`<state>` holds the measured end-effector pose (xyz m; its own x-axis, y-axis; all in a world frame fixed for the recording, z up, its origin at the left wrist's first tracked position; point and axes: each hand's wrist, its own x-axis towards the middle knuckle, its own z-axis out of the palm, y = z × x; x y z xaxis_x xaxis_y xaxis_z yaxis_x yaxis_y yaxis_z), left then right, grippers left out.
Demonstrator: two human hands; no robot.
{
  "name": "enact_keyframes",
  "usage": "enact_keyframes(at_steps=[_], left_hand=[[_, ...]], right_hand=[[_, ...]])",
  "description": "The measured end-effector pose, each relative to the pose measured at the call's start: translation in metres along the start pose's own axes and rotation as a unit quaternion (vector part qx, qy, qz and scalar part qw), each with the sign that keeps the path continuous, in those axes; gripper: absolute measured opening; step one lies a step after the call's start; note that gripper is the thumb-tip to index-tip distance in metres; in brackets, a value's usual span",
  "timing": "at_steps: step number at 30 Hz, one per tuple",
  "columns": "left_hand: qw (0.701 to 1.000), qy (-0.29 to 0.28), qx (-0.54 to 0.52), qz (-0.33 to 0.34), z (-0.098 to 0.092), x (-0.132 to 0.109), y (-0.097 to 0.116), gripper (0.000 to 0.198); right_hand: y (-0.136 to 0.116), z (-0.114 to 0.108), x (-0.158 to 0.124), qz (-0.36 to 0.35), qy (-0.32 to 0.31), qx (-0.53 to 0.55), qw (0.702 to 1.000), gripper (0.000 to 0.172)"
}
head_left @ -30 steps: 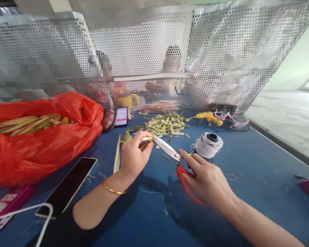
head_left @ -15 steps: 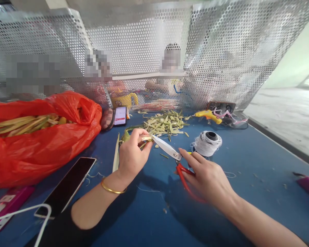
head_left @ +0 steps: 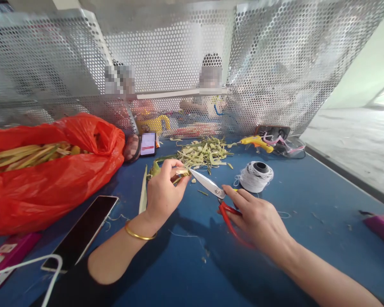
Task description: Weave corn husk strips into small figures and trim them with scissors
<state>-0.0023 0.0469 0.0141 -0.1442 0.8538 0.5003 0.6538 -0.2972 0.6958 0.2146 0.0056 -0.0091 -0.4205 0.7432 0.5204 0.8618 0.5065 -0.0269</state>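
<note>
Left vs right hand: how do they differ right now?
The left hand pinches a pale plant piece; the right hand holds red-handled scissors.
The left hand has a gold bangle at its wrist; the right hand's wrist is bare.
Shared: both are ungloved, with fingers closed on something.

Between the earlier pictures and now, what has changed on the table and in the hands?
Very little: the whole scene shifted slightly left in frame, as if the viewpoint turned. Nothing was taken up or let go. The left hand still pinches the pale plant piece; the right hand still holds the red-handled scissors, tip close to that piece. The white thread spool, clippings heap and red bag stayed put.
</note>
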Motion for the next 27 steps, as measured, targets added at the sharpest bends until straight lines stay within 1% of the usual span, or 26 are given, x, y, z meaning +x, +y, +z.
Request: enact_keyframes(at_steps=[3,5,6,8,10,12,14,16,19,21,23,25,27], left_hand=[[0.999,-0.012,-0.046,-0.015,0.001,0.002,0.000,0.025],[0.990,-0.033,-0.126,-0.050,0.001,0.005,-0.001,0.025],[0.980,-0.045,-0.177,-0.077,0.002,0.006,-0.001,0.023],[0.946,-0.067,-0.279,-0.152,0.002,0.010,0.000,0.020],[0.896,-0.084,-0.367,-0.236,0.001,0.012,0.003,0.020],[0.841,-0.092,-0.435,-0.308,0.001,0.014,0.005,0.022],[0.796,-0.090,-0.485,-0.351,0.001,0.014,0.007,0.021],[0.768,-0.085,-0.519,-0.364,0.001,0.014,0.008,0.018],[0.750,-0.074,-0.549,-0.363,0.002,0.015,0.007,0.018],[0.746,-0.068,-0.555,-0.362,0.002,0.016,0.005,0.019],[0.750,-0.066,-0.553,-0.357,0.003,0.016,0.004,0.019],[0.762,-0.063,-0.543,-0.346,0.004,0.016,0.002,0.020],[0.777,-0.058,-0.535,-0.328,0.006,0.015,0.001,0.024]], right_hand=[[-0.003,-0.002,0.002,0.039,0.003,0.050,0.998,0.041],[-0.005,-0.005,0.005,0.087,0.014,0.123,0.989,0.046],[-0.006,-0.006,0.006,0.114,0.013,0.169,0.979,0.047],[-0.007,-0.007,0.008,0.165,-0.006,0.264,0.950,0.048],[-0.009,-0.008,0.008,0.203,-0.041,0.343,0.916,0.049],[-0.009,-0.008,0.007,0.223,-0.072,0.400,0.886,0.050],[-0.010,-0.008,0.007,0.232,-0.096,0.445,0.859,0.051],[-0.011,-0.009,0.007,0.239,-0.115,0.482,0.835,0.052],[-0.015,-0.013,0.009,0.246,-0.136,0.522,0.805,0.054],[-0.016,-0.014,0.009,0.244,-0.146,0.544,0.789,0.053],[-0.017,-0.014,0.009,0.241,-0.159,0.571,0.769,0.051],[-0.017,-0.014,0.008,0.240,-0.177,0.598,0.744,0.049],[-0.017,-0.014,0.008,0.242,-0.194,0.619,0.721,0.050]])
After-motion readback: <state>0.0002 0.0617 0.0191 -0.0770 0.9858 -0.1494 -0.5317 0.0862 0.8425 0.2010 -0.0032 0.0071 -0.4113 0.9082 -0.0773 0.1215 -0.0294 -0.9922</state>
